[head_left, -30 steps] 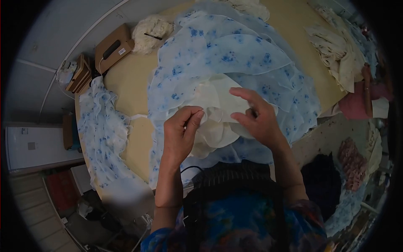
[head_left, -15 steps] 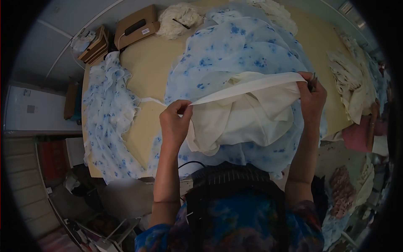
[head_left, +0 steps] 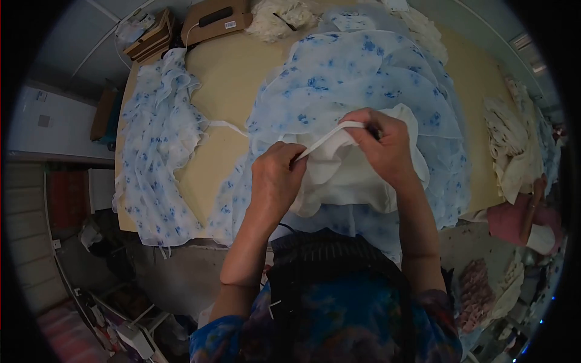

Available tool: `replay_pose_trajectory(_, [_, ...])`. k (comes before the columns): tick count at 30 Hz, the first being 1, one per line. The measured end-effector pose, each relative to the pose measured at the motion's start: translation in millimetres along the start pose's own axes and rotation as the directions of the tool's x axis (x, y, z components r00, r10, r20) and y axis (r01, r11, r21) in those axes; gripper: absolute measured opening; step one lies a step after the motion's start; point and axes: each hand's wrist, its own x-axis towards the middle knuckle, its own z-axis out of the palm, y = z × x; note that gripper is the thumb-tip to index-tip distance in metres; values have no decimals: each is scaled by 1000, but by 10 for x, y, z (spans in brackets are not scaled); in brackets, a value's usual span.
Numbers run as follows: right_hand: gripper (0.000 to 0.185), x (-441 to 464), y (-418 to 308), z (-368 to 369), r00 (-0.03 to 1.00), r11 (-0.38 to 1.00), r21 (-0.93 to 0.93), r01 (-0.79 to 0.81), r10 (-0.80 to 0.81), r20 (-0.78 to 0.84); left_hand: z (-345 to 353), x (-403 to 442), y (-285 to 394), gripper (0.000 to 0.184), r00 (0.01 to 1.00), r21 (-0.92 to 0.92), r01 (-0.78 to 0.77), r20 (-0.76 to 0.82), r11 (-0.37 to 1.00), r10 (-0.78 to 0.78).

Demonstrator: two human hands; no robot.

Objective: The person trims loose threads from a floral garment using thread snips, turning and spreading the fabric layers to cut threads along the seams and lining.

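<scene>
Both hands pinch the edge of a white fabric lining [head_left: 357,181] that lies over a sheer, blue-flowered ruffled dress [head_left: 363,78]. My left hand [head_left: 277,178] is closed on one end of a narrow folded strip along that edge. A short way to the right, my right hand [head_left: 384,145] grips the same strip, its fingers curled round it. Between the two hands the strip [head_left: 330,134] runs taut and slanted, rising to the right. The rest of the lining lies bunched beneath and behind my hands.
Another blue-flowered ruffled piece [head_left: 160,145] lies along the table's left side, with a thin white tie [head_left: 227,125] reaching toward the dress. At the back are a cardboard box [head_left: 215,21] and cream fabric [head_left: 281,18]. Cream garments [head_left: 508,139] and another person's arm [head_left: 532,209] are at right.
My right hand has moved left and down, much closer to my left hand, so the stretched edge between them is shorter. My left hand has shifted slightly right. The whole view has shifted somewhat.
</scene>
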Motion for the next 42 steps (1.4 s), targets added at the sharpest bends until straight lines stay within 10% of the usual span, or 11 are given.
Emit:
replay_pose_trajectory(6, [14,243,137,-511,920,979,202,10,70,-386,45,-269,-545,17,992,105,127,-26,986,-125])
replay_pose_trajectory(9, [18,340,237,-778,862,949,314,32,133,-490,-60,-341,-576,18,940,-175,341,63,924,-335])
replay_pose_trajectory(21, [24,383,557,-1085,741,944,330,17,210,-638,-212,-447,-585,12,920,152,161,-380,975,-93])
replay_pose_trajectory(27, [25,442,660,-1173,727,940,342,-5,238,-644,-269,-437,-525,21,888,-246,342,-231,907,-397])
replay_pose_trajectory(42, [21,552,904,-1339,679,903,429,-10,321,-661,-342,-537,-594,24,867,-438,153,-370,886,-333])
